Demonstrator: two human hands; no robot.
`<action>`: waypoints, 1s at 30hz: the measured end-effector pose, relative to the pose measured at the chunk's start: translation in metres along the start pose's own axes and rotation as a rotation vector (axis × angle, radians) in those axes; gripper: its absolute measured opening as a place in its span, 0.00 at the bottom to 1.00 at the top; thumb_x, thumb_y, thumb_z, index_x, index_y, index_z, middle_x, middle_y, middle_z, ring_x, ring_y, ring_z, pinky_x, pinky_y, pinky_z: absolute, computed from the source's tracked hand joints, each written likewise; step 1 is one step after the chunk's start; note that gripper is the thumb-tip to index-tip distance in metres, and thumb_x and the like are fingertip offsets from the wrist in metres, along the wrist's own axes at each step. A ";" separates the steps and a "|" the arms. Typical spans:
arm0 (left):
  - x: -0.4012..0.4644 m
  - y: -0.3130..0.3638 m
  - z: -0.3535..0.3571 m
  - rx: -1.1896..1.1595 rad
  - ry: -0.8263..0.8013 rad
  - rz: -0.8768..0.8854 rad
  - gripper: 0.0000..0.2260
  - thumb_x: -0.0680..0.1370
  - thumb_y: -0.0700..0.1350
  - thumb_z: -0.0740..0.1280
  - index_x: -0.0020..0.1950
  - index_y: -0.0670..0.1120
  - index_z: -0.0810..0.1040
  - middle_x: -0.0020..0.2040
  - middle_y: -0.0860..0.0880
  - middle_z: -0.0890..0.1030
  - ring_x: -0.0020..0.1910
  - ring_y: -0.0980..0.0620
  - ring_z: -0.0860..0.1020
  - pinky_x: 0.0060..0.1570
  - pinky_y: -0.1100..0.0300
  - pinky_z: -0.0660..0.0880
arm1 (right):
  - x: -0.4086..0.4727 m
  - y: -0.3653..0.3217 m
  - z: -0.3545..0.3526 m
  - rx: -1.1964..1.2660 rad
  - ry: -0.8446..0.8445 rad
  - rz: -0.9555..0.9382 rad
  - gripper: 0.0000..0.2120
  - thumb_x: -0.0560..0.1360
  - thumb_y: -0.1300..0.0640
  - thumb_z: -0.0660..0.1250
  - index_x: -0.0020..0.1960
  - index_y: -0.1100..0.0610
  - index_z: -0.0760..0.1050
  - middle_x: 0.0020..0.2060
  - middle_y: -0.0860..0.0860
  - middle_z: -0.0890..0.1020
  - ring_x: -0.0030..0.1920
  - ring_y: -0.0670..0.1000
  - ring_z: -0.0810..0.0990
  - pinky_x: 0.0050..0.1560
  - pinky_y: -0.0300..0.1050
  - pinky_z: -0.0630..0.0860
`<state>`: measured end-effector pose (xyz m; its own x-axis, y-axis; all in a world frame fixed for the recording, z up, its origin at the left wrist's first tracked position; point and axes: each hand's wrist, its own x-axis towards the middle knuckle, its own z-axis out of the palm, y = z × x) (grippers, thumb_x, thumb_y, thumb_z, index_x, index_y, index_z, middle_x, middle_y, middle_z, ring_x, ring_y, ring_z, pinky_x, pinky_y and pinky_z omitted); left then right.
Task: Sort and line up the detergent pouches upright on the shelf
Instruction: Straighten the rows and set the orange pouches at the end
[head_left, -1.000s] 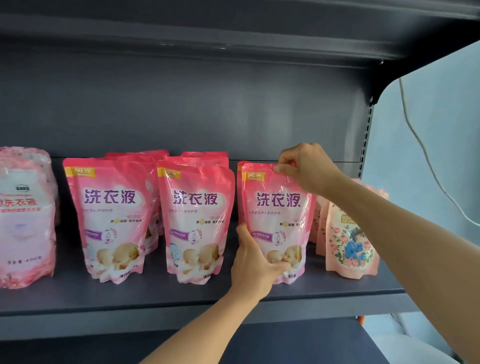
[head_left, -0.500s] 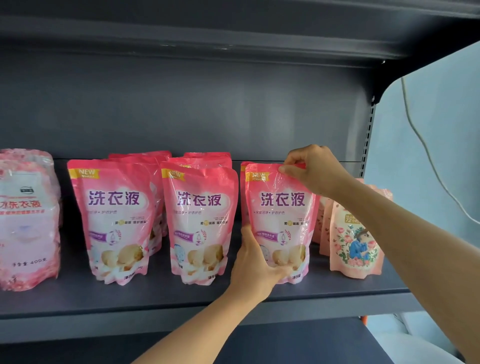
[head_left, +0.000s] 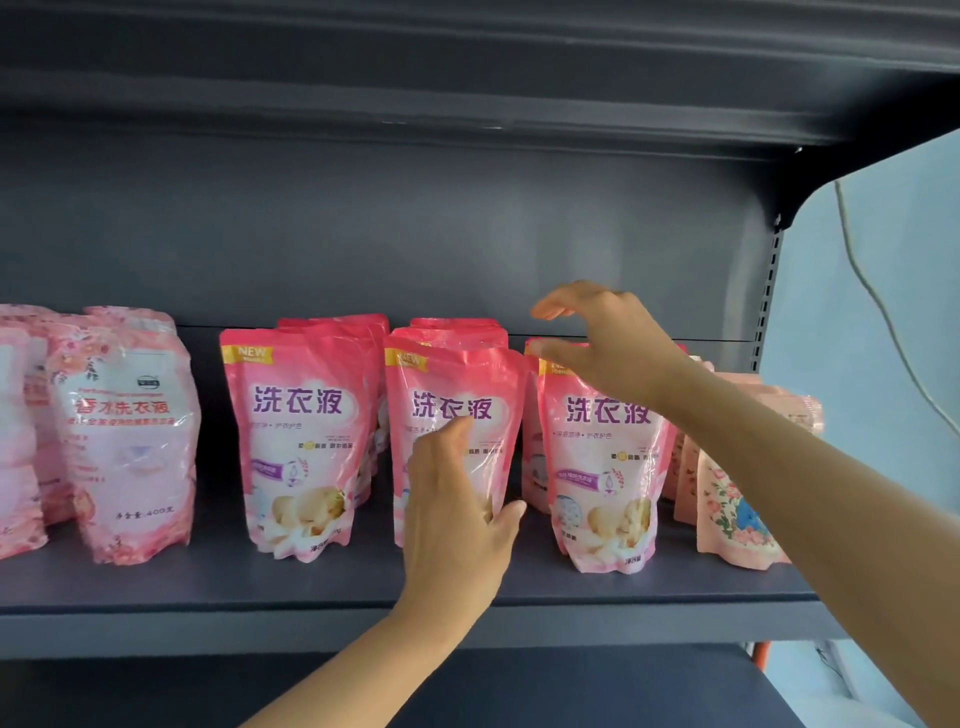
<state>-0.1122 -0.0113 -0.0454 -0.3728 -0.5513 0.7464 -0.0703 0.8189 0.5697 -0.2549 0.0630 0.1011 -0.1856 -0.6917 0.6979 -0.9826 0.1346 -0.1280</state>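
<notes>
**Pink pouches upright on the shelf, both hands spread and holding nothing**

Three front pouches stand in a row across the middle of the frame: left pouch (head_left: 298, 441), middle pouch (head_left: 452, 415) and right pouch (head_left: 605, 467). Each is glossy bright pink with a yellow "NEW" corner tag, large purple characters on a white cloud and a pale picture near the base. More of the same pink pouches stand behind each one.

The left hand (head_left: 457, 525) is low in the centre, fingers straight and spread in front of the middle pouch, gripping nothing; whether it touches the pouch I cannot tell. The right hand (head_left: 608, 348) is above the right pouch's top edge, fingers loosely spread, thumb raised, empty.

At the left of the frame stand paler pink bags (head_left: 130, 441) with white fronts. At the right, peach floral pouches (head_left: 732, 509) stand partly behind the right forearm. All sit on the dark grey shelf (head_left: 208, 587).
</notes>
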 end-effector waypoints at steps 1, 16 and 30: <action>0.004 -0.008 -0.004 0.025 0.068 -0.014 0.37 0.66 0.41 0.77 0.69 0.49 0.60 0.60 0.55 0.63 0.63 0.52 0.66 0.63 0.52 0.70 | 0.004 -0.005 0.004 -0.002 -0.034 -0.011 0.18 0.74 0.50 0.69 0.61 0.55 0.76 0.59 0.48 0.79 0.60 0.49 0.76 0.60 0.40 0.70; 0.021 -0.066 0.007 -0.065 -0.026 -0.291 0.57 0.56 0.49 0.80 0.75 0.49 0.48 0.70 0.50 0.64 0.68 0.50 0.67 0.59 0.51 0.74 | 0.044 -0.025 0.045 -0.117 -0.209 0.069 0.17 0.78 0.56 0.62 0.30 0.53 0.70 0.34 0.56 0.78 0.39 0.61 0.75 0.44 0.48 0.74; 0.013 -0.079 -0.001 -0.016 -0.141 -0.311 0.47 0.58 0.47 0.77 0.70 0.51 0.53 0.61 0.57 0.68 0.58 0.54 0.73 0.49 0.49 0.79 | 0.046 -0.022 0.050 -0.078 -0.188 0.142 0.20 0.78 0.55 0.63 0.27 0.47 0.67 0.33 0.55 0.78 0.36 0.58 0.76 0.44 0.51 0.78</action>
<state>-0.1101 -0.0837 -0.0805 -0.4600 -0.7456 0.4822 -0.1866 0.6121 0.7684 -0.2419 -0.0068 0.1009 -0.3264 -0.7812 0.5322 -0.9447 0.2888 -0.1555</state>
